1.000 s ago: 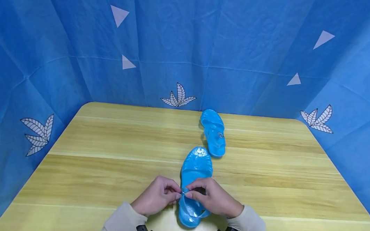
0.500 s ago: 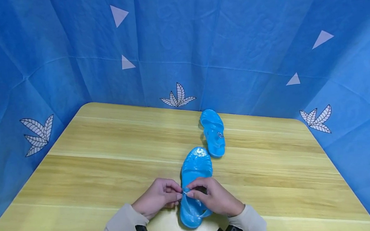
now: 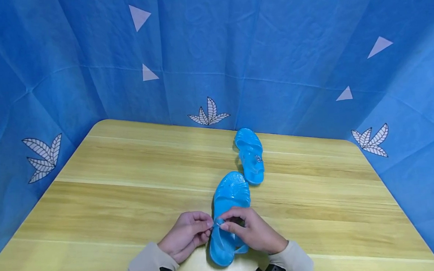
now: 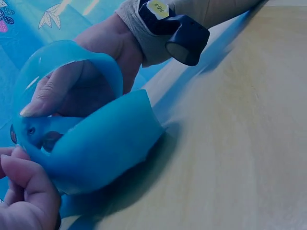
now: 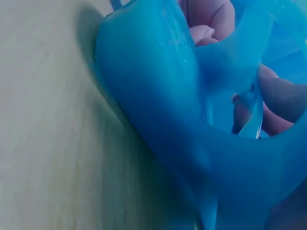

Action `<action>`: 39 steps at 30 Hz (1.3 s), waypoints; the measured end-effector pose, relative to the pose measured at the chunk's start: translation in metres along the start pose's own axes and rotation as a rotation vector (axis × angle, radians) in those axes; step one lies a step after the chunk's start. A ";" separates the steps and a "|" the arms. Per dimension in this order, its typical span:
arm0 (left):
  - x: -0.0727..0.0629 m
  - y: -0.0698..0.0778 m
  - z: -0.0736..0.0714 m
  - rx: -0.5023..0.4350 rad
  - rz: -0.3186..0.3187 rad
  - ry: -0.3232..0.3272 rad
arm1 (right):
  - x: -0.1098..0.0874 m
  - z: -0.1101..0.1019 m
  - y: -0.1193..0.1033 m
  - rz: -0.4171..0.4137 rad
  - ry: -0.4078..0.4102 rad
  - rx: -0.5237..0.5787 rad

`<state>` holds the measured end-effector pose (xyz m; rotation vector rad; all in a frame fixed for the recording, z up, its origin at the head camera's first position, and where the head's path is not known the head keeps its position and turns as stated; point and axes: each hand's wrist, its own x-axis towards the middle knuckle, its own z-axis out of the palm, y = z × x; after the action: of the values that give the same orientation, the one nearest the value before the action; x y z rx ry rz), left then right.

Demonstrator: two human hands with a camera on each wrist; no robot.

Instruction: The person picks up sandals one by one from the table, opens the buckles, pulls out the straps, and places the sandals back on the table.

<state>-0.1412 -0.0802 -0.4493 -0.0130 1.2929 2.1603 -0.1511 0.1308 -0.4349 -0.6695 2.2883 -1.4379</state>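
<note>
A blue jelly sandal [image 3: 231, 190] points toe-away near the table's front, its ankle strap [image 3: 218, 239] arching over the heel. At the buckle on its left side, my right hand [image 3: 253, 229] pinches the strap between thumb and index finger. My left hand [image 3: 187, 235] meets it from the left, thumb and fingertips pinching the strap's edge. The left wrist view shows the buckle area [image 4: 31, 129] between the left fingers [image 4: 29, 177] and the right thumb [image 4: 48, 96]. In the right wrist view the sandal's heel [image 5: 144, 72] fills the foreground. Fingers partly hide the buckle.
A second blue sandal [image 3: 250, 146] with a round silvery buckle lies farther back, its heel close to the first sandal's toe. Both are on a wood-patterned table [image 3: 130, 172]. A blue cloth [image 3: 204, 42] with leaf and triangle prints hangs behind and around the sides.
My left hand has turned slightly, its thumb now lying straighter toward the strap. The sandal has tilted a little, while my right hand keeps its pinch at nearly the same spot.
</note>
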 end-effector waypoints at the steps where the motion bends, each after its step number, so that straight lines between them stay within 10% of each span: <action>1: 0.000 0.000 0.001 -0.004 0.007 0.007 | 0.000 0.000 0.000 -0.007 0.003 0.000; 21: -0.001 -0.001 0.007 0.062 0.125 0.065 | 0.000 0.006 0.001 -0.054 -0.003 -0.050; 30: -0.001 0.003 0.010 0.248 0.181 0.152 | 0.002 0.008 -0.002 -0.074 0.019 -0.125; 39: -0.002 0.010 0.006 0.347 0.172 0.091 | 0.002 0.011 -0.006 -0.083 0.091 -0.146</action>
<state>-0.1423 -0.0794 -0.4376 0.1469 1.7632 2.0639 -0.1458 0.1194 -0.4342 -0.7647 2.4821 -1.3729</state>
